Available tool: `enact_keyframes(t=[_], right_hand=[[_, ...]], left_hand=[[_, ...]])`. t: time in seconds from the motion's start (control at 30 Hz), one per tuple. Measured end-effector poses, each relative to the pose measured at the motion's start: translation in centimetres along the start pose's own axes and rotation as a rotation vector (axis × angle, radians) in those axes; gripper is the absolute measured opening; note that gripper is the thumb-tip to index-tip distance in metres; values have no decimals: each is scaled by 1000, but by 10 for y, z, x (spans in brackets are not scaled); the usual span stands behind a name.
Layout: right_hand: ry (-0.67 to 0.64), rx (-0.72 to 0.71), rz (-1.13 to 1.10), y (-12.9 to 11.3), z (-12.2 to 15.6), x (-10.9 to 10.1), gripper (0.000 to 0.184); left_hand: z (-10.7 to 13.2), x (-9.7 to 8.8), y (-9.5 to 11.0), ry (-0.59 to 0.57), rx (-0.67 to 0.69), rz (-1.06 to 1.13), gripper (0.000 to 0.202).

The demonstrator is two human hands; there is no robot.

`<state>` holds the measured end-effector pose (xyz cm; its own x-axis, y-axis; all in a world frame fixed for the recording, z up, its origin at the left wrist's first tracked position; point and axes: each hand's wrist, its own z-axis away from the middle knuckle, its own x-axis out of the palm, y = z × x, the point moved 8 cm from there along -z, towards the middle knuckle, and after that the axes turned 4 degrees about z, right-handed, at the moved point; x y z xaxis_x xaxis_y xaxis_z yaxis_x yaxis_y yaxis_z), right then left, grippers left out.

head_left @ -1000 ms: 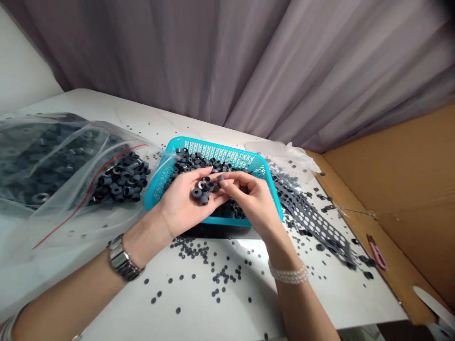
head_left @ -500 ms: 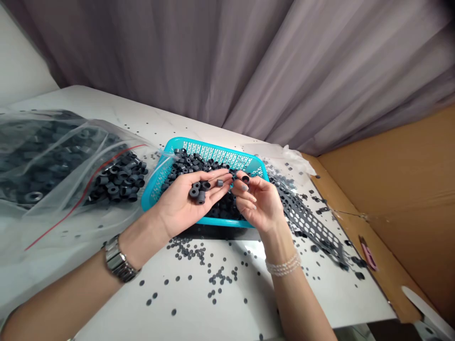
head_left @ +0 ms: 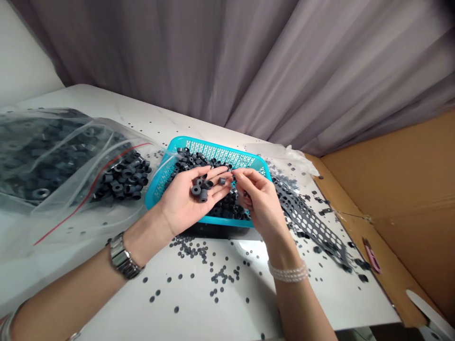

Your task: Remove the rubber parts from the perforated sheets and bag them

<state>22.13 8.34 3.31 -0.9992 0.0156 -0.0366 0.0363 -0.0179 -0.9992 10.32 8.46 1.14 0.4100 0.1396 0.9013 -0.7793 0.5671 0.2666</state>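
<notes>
My left hand point(head_left: 183, 201) is palm up with its fingers stretched out, carrying several small black cylindrical caps point(head_left: 203, 195) with hollow ends. One more cap point(head_left: 222, 181) rests on its fingers. Close to those fingertips, my right hand point(head_left: 261, 196) is closed, thumb and index finger pinched together. A dark cap shows partly among its curled fingers; what is at the pinched tips is too small to make out. Below both hands stands a turquoise plastic basket point(head_left: 209, 220) with many of the same caps point(head_left: 194, 161) in it.
To the left lies a clear zip bag point(head_left: 74, 208) full of black caps. Small black discs point(head_left: 222, 274) are scattered over the white table point(head_left: 117, 312). At the right are perforated dark sheets point(head_left: 309, 220), a clear plastic bag point(head_left: 300, 158) and a pink-handled cutter point(head_left: 372, 258) on cardboard.
My right hand has turned over, so its back now faces me and the cap it held is mostly hidden. The left hand stays palm up with its caps. The view has shifted slightly.
</notes>
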Motion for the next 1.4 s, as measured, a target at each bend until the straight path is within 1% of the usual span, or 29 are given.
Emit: enact_keyframes(t=[0.1,0.17,0.23,0.27,0.33,0.4,0.57,0.67,0.77,0.9,0.97,1.03,1.1,1.17,1.2,1.27,1.3,1.4], right_hand=[[-43,-85,243,-8,4,9,25],[-50,-146,372,-13,5,13,23],[-44,-169,432,-13,4,13,20],[-39,-159,440,-12,3,11,20],[-32,-111,429,-5,1,7,22],[-22,-67,388,2,-2,2,24],[31,-41,277,9,-4,-8,27],[36,-32,299,10,-5,-8,30],[40,-25,302,11,-6,-6,29],[50,24,107,14,-7,-7,25],[46,56,22,14,-7,-10,23],[50,66,28,11,-7,-17,22],[72,46,169,6,-7,-27,23],[87,-2,416,0,-7,-33,23],[77,-27,544,-2,-7,-32,23],[20,-61,744,-1,-7,-26,23],[-18,-68,804,2,-7,-21,22],[-85,-81,872,9,-8,-12,16]], left_hand=[[-1,1,1,-4,6,-23,49],[0,1,1,10,9,-24,47],[1,0,2,33,17,-12,49],[1,0,2,36,22,-5,51],[1,1,2,17,28,3,57],[1,2,1,-27,21,-2,60],[0,4,0,-93,-1,-19,61],[1,3,1,-77,3,-11,61],[2,3,0,-67,-9,4,63],[1,5,-2,-98,-33,20,62],[0,4,-1,-80,-27,26,59],[0,2,2,-46,-2,35,56],[1,2,6,-31,33,44,55],[2,3,7,-42,54,56,56],[2,3,8,-47,58,65,57],[2,2,7,-49,58,85,59],[1,2,7,-50,57,94,60],[0,2,7,-55,55,103,62]])
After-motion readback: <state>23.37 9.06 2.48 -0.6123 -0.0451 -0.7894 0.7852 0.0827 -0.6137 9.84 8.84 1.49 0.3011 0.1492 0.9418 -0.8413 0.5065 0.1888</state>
